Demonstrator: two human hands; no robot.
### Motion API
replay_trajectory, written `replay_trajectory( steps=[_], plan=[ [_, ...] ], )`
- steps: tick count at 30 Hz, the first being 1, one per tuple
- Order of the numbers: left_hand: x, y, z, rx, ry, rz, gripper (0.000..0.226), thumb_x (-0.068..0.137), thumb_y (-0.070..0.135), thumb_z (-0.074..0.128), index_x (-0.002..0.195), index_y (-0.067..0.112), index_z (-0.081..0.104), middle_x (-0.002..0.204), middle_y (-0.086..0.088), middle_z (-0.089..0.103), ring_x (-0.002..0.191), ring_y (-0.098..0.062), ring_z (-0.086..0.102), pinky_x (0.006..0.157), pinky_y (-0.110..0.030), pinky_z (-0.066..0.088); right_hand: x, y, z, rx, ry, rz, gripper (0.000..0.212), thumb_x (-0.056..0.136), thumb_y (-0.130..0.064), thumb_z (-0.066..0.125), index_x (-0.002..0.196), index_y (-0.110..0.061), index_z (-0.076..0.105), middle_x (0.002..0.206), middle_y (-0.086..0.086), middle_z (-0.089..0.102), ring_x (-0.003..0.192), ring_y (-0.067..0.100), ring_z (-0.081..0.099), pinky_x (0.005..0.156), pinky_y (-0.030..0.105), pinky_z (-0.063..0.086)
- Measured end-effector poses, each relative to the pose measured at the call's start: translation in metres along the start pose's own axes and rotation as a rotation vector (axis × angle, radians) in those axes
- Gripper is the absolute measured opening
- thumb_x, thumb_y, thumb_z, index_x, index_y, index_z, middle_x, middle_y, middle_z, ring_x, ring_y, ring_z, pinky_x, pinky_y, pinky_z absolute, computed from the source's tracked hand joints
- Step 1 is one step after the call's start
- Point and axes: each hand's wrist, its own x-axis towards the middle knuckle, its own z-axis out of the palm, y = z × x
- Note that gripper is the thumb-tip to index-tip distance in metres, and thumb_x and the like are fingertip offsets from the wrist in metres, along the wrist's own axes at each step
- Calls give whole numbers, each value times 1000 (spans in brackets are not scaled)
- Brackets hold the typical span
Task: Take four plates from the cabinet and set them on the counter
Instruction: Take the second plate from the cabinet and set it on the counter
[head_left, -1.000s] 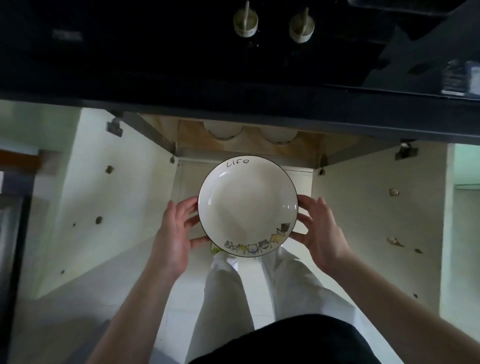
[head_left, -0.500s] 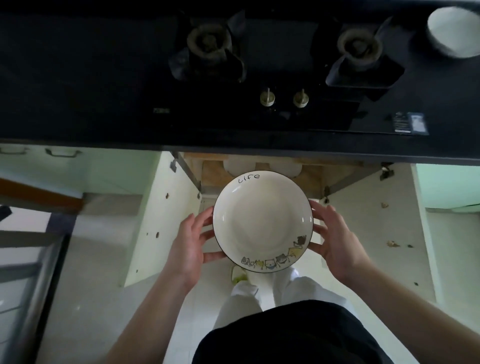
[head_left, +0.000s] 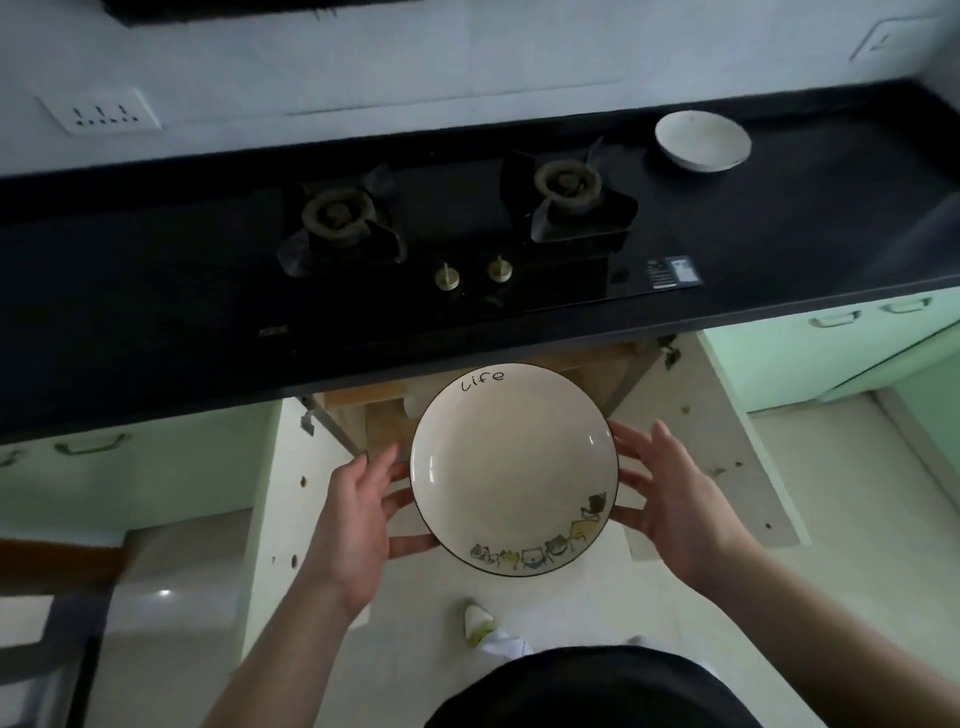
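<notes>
I hold a white deep plate (head_left: 511, 467) with a dark rim, the word "life" and small cartoon cats, level in front of me below the counter edge. My left hand (head_left: 358, 514) grips its left rim and my right hand (head_left: 670, 499) grips its right rim. Behind the plate is the open cabinet (head_left: 374, 415) under the stove, its two doors swung outward; a bit of white crockery shows inside. A second white plate (head_left: 702, 140) rests on the black counter (head_left: 810, 208) at the far right.
A two-burner gas stove (head_left: 457, 223) with two brass knobs fills the counter's middle. The open cabinet doors (head_left: 275, 493) stand at either side of my legs. Pale green cabinets flank them. A wall socket (head_left: 98, 111) is at the upper left.
The view has risen from the cabinet to the whole counter and back wall. The plate, held in both hands, has come up and out of the cabinet toward the counter edge.
</notes>
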Motion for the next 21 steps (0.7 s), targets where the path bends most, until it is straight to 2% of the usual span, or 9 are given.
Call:
replay_trajectory(
  steps=[3, 7, 13, 21],
  plan=[
    [-7, -3, 28, 63, -73, -3, 58, 101, 44, 13, 139, 21, 51, 134, -6, 56, 121, -24, 54, 69, -51, 58, -21, 3, -28, 70, 55, -36, 49, 101, -53, 27, 125, -29, 62, 123, -6, 65, 115, 22, 59, 89, 49, 54],
    [-17, -20, 71, 158, -176, -14, 57, 101, 48, 14, 126, 27, 61, 130, -4, 60, 119, -20, 57, 72, -52, 58, -55, 14, -76, 141, 153, -86, 48, 100, -53, 29, 120, -30, 66, 122, -4, 65, 112, 22, 61, 79, 43, 56],
    [-48, -65, 149, 302, -299, -24, 59, 100, 51, 16, 127, 24, 62, 127, -6, 62, 115, -22, 60, 69, -53, 58, -129, 37, -161, 249, 258, -141, 50, 99, -53, 29, 125, -26, 63, 128, 1, 60, 117, 27, 58, 88, 50, 55],
    [-97, -135, 264, 500, -443, -43, 52, 101, 47, 15, 132, 27, 52, 127, 3, 61, 115, -15, 59, 63, -46, 58, -222, 69, -268, 428, 446, -166, 47, 101, -49, 27, 119, -27, 64, 124, -2, 62, 112, 22, 60, 75, 39, 59]
  ],
)
